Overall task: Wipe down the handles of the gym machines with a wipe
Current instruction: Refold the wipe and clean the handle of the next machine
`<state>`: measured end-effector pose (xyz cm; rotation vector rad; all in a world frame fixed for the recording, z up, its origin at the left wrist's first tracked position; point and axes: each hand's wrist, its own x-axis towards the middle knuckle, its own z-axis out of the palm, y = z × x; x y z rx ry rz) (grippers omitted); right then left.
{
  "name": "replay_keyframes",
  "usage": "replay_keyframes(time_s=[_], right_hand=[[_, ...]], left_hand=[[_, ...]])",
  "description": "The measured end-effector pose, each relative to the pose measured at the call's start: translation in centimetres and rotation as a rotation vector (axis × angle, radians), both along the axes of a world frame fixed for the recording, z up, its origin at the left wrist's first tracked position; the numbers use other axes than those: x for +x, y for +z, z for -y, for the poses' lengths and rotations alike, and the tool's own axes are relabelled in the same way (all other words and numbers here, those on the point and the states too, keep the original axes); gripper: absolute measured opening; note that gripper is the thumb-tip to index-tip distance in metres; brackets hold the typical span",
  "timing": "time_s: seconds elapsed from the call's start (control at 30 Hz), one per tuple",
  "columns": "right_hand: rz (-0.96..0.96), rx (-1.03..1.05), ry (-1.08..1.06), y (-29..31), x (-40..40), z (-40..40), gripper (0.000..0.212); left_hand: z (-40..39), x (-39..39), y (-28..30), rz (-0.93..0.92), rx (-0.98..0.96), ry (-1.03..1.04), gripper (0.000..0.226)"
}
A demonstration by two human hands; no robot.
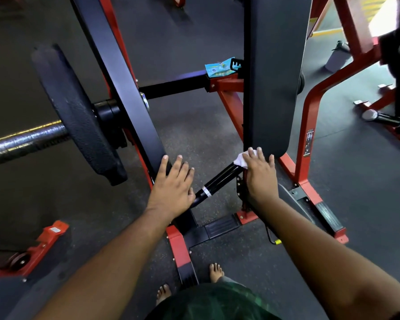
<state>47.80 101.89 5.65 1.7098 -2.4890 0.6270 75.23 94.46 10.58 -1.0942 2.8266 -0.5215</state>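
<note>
A glossy black handle (219, 180) with a silver ring slants between my two hands on a red and black gym machine. My right hand (260, 174) lies flat over a white wipe (240, 159), pressing it on the handle's upper end under the black pad (273, 72). The wipe peeks out to the left of my fingers. My left hand (173, 181) rests with straight fingers on the lower end of the black lever arm (116, 65), next to the handle's lower end.
A black weight plate (76, 116) on a steel bar (26, 139) juts out at the left. A turquoise wipe packet (219, 66) lies on the crossbar behind. Red frame legs (310, 125) and footplates surround my bare feet (215, 272). A grey bottle (337, 57) stands far right.
</note>
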Motion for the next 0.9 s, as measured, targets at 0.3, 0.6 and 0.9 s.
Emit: replay_keyframes(time_s=[0.3,0.6,0.9], right_hand=[[0.312,0.043,0.477,-3.2,10.9,-3.9,0.052],[0.170,-0.062,0.068,0.5,1.6,-1.0,0.060],[0.410,-0.004,0.367,-4.5,11.3,-5.9,0.048]], left_hand=[[0.0,-0.1,-0.1,-0.004,0.003,0.003,0.064],[0.1,0.0,0.0,-0.028,0.002,-0.011,0.061],[0.1,-0.1,0.0,-0.030,0.013,-0.010,0.062]])
